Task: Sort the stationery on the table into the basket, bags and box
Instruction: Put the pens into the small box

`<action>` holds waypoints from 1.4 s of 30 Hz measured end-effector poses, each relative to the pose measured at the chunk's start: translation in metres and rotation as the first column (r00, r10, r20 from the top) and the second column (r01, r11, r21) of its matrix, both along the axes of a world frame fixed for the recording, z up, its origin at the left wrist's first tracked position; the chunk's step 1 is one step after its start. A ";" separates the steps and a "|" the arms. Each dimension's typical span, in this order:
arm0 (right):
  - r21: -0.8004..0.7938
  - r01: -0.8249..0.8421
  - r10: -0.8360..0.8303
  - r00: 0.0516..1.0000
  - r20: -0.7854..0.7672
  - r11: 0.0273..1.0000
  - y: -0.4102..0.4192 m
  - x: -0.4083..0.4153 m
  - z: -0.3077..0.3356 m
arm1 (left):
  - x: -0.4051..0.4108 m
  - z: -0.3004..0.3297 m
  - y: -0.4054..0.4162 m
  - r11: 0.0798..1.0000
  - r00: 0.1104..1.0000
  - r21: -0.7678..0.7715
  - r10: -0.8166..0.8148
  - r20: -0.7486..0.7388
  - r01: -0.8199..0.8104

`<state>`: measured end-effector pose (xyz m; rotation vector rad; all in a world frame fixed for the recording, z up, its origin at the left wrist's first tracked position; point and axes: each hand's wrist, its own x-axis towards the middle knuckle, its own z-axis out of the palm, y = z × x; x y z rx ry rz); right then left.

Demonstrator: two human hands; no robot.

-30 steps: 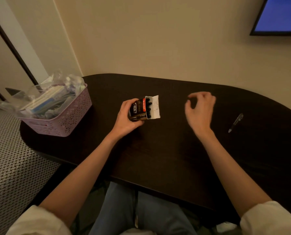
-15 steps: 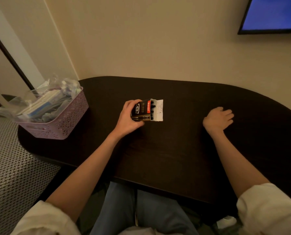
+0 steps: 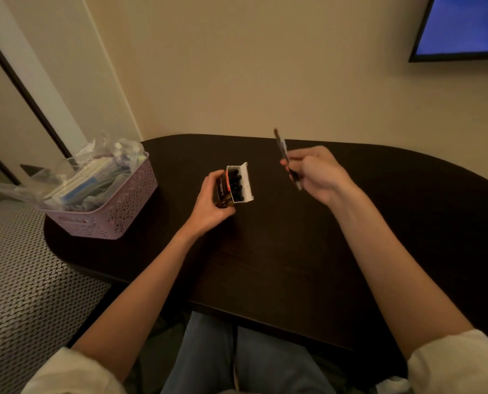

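While pinched, dark pen [image 3: 286,158] looks motion-blurred.

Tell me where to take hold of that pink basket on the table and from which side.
Take the pink basket by its top rim on the two short ends, one grip per side, coming down from above. Bags and packets pile over its rim, so a grip across the middle would likely crush them. It sits near the table edge on the left, so lifting looks safer than dragging.
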<state>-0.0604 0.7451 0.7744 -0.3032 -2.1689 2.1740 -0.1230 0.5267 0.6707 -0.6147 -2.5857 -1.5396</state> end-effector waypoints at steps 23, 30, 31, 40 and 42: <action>0.388 0.067 0.224 0.722 -0.655 0.919 -0.050 0.029 -0.004 | -0.001 -0.005 -0.011 0.996 0.999 0.079 0.041 0.027 -0.043; 0.594 0.071 0.346 0.754 -0.557 0.801 -0.054 0.022 -0.008 | -0.004 -0.006 -0.012 0.997 0.999 0.064 0.035 0.004 -0.035; 0.601 0.060 0.354 0.759 -0.547 0.797 -0.055 0.021 -0.010 | -0.004 -0.007 -0.012 0.997 0.999 0.067 0.032 0.000 -0.032; 0.702 0.105 0.378 0.782 -0.496 0.705 -0.059 0.018 -0.013 | -0.007 -0.009 -0.011 0.996 1.000 0.083 0.021 -0.021 -0.019; 0.723 0.127 0.379 0.783 -0.494 0.679 -0.059 0.015 -0.014 | -0.007 -0.008 -0.011 0.997 1.000 0.078 0.018 -0.025 -0.016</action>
